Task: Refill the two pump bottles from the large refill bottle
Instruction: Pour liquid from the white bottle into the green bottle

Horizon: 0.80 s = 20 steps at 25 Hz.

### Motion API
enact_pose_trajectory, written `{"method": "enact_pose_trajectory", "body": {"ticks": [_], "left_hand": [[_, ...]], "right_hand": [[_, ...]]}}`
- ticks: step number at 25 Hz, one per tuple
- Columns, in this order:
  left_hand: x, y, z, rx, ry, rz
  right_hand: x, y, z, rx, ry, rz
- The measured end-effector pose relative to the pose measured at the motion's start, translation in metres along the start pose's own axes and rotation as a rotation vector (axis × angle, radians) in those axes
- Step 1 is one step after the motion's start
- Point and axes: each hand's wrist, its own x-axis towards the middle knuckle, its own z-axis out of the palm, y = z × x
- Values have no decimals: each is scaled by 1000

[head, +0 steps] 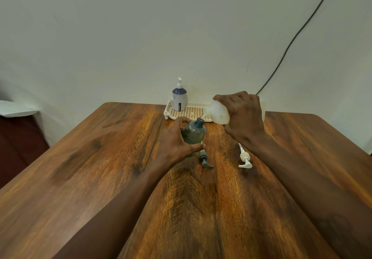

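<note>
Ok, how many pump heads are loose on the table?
2: grey plastic pump head beside the dark translucent bottle; white plastic pump head to its right. More may be hidden.

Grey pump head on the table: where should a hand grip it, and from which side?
Probably pinch the collar of the grey pump head from above: it lies flat on the table, nozzle toward the person, collar its thickest part. The left hand, gripping the dark bottle, crowds its far end.
</note>
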Motion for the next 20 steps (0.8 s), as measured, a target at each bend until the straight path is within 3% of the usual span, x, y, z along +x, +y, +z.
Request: {"method": "enact_pose_trajectory", "body": {"ticks": [20], "left_hand": [[-3, -3, -1, -2, -5, 24]], "right_hand": [[1, 1, 1, -13, 1, -12]]}}
